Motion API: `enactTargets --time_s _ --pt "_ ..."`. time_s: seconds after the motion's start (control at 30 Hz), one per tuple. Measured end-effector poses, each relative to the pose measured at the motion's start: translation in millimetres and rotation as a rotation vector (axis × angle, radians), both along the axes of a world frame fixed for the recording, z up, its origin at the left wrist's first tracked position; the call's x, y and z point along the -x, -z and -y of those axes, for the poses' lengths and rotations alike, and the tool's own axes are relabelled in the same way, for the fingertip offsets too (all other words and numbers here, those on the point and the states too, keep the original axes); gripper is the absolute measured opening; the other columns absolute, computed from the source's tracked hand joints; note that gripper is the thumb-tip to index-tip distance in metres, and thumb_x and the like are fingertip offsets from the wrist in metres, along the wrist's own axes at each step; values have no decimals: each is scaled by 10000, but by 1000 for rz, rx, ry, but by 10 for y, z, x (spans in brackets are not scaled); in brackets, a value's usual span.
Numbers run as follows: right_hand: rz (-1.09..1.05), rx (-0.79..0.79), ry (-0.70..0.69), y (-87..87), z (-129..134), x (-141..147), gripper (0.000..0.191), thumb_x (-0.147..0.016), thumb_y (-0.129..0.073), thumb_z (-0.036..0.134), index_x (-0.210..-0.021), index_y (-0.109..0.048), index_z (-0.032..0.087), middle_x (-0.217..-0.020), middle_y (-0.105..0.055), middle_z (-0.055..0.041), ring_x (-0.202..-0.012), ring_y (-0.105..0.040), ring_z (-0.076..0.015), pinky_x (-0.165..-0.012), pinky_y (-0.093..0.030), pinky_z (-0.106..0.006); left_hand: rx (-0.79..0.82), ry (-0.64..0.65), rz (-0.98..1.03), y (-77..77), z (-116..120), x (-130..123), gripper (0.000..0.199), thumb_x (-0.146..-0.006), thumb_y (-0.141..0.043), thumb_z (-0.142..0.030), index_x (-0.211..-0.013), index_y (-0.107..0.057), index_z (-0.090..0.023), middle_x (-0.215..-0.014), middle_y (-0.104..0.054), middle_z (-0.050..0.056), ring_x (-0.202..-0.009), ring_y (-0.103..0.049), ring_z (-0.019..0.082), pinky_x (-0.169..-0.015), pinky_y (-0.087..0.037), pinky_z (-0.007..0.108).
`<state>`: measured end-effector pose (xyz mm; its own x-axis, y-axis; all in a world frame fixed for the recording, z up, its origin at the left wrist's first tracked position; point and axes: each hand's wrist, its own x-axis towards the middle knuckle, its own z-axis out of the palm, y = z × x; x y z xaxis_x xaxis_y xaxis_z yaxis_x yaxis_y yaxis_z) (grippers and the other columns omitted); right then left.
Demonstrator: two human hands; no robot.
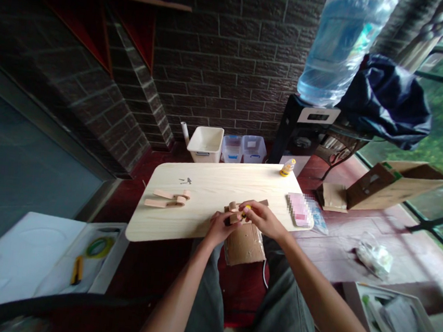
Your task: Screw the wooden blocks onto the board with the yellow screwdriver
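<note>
At the front edge of the table, both hands meet over a wooden assembly of light-brown blocks (233,218). My left hand (220,228) is closed around the left part of these blocks. Pinched in the fingers of my right hand (262,218) is a small yellow-and-black tool (246,211), its tip against or close to the blocks; the exact contact is hidden. A wooden strip (264,203) shows just beyond the right hand. Further left on the table lie two wooden pieces (159,203) with rounded blocks at their right ends. Small dark metal bits (186,181) lie behind them.
The pale table (212,178) carries a yellow-capped bottle (287,167) and a pink packet (299,209) at its right. A cardboard piece (245,245) sits below the hands. Plastic bins (206,142) and a water dispenser (298,137) stand behind; an open white box (95,258) lies left.
</note>
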<state>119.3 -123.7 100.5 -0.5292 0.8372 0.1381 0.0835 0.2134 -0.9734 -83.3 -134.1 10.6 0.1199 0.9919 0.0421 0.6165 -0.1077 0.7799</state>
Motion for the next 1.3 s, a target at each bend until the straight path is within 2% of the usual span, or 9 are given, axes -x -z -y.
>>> enactTargets --time_s 0.17,0.27,0.43,0.77,1.13,1.3 --pt "-37 17 44 3 57 55 434 -955 -582 584 -1102 -652 181 -910 -685 -49 -810 -632 -169 -731 -546 -296 -1 2 -3 41 -10 0 363 -808 -748 -449 -1129 -770 -281 -1007 -766 38 -993 -622 263 -911 -462 357" --pt "-21 11 63 4 48 59 427 -982 -532 580 -1078 -640 178 -918 -680 -48 -784 -626 -159 -726 -538 -290 -23 12 -7 67 -16 4 410 -816 -735 -476 -1179 -753 -285 -1012 -765 36 -974 -627 252 -892 -468 345" --pt "38 36 94 50 27 32 471 -1041 -380 558 -1161 -631 178 -955 -677 -44 -743 -613 -146 -714 -524 -287 -31 6 -10 81 -18 10 379 -811 -738 -487 -1122 -770 -274 -1001 -765 37 -953 -632 245 -872 -469 332" --pt "-4 23 89 107 63 33 452 -1029 -430 564 -1200 -612 187 -943 -682 -43 -769 -629 -154 -700 -519 -283 -19 3 -12 78 -18 -5 324 -808 -750 -443 -1081 -777 -271 -964 -768 36 -956 -637 244 -871 -472 331" --pt "67 2 -20 -109 -25 -64 455 -1018 -492 528 -1223 -651 154 -960 -734 -74 -867 -683 -179 -798 -546 -322 2 2 28 16 0 2 290 -786 -748 -426 -1025 -775 -265 -1007 -766 31 -1005 -626 260 -909 -464 349" --pt "69 -4 -19 -122 -37 -84 462 -1019 -495 517 -1257 -629 144 -979 -742 -85 -879 -698 -182 -814 -553 -328 11 6 14 29 -12 2 325 -788 -744 -452 -1055 -778 -269 -1023 -767 35 -1013 -622 263 -919 -459 356"
